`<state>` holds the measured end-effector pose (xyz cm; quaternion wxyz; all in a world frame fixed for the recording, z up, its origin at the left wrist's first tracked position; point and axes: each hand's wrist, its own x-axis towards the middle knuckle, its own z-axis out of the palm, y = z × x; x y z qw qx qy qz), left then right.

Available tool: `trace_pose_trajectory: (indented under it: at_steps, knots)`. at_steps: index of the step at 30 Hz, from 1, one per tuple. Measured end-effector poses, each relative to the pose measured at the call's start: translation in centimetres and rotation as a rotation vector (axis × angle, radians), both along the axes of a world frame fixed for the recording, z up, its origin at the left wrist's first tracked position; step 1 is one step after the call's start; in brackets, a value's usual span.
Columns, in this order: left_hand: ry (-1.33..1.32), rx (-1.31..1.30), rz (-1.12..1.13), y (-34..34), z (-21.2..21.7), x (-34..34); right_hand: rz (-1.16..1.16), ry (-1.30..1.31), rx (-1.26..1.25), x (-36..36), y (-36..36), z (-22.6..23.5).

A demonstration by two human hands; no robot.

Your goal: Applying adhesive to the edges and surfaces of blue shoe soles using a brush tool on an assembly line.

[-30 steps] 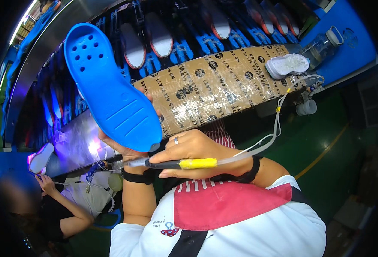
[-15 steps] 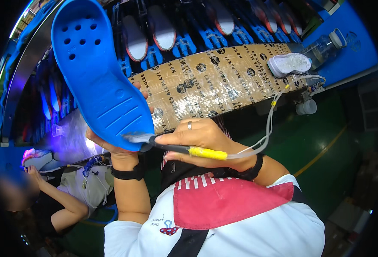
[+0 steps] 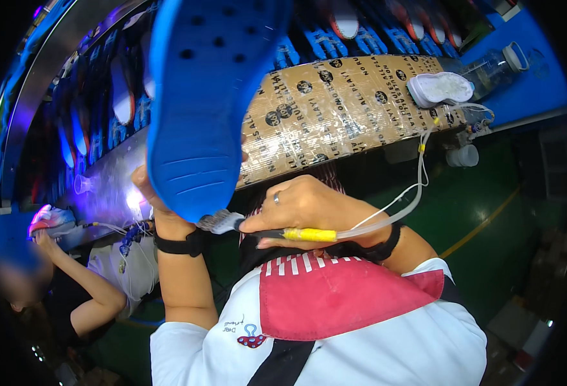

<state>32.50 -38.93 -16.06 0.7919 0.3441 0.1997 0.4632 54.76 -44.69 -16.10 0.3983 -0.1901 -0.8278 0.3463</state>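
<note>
Head view: R hand [image 3: 309,206] fingers [image 3: 258,222] clenched round a thin brush tool [image 3: 277,231] w/ yellow-taped handle, held roughly level, bristle tip [image 3: 219,222] pointing to the person's left & touching the lower rim of a blue clog sole [image 3: 206,96]. Ring on one R finger. Clear tube [image 3: 405,193] runs from the tool's back end up to the bench edge. L hand [image 3: 152,193] grips the sole from behind/below; mostly hidden by it, only thumb side & knuckles show, so exact finger hold can't tell beyond that it's grasping the sole. Sole held up close to the camera, tilted, heel end low, holes near the top, grooved tread facing the camera. Black bands on both wrists.

Further out: bench [image 3: 335,109] wrapped in brown taped cardboard, a white shoe piece [image 3: 439,87] lying at its right end, clear bottle [image 3: 495,64] just beside that. Rack of soles [image 3: 123,90] behind. Lower left, another person [image 3: 71,289] holds a pale shoe part [image 3: 51,219].
</note>
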Motion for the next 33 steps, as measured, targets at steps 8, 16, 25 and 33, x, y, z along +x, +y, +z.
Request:
trace_pose_trajectory:
  at_steps: [8,16,25,33]
  knots:
    - [0.155,-0.207,0.005,1.0,-0.9,-0.4,-0.031,0.043,0.010,0.1,0.6,1.5]
    - [0.211,-0.385,0.008,-0.6,2.1,0.5,0.069,-0.115,0.039,0.7,0.4,1.6]
    - [0.369,-0.489,-0.122,0.0,3.2,-0.8,0.073,-0.149,0.021,1.0,0.3,1.1]
    - [0.500,-0.391,-0.041,-0.9,4.6,-0.9,0.031,-0.114,0.041,0.3,-0.3,0.1]
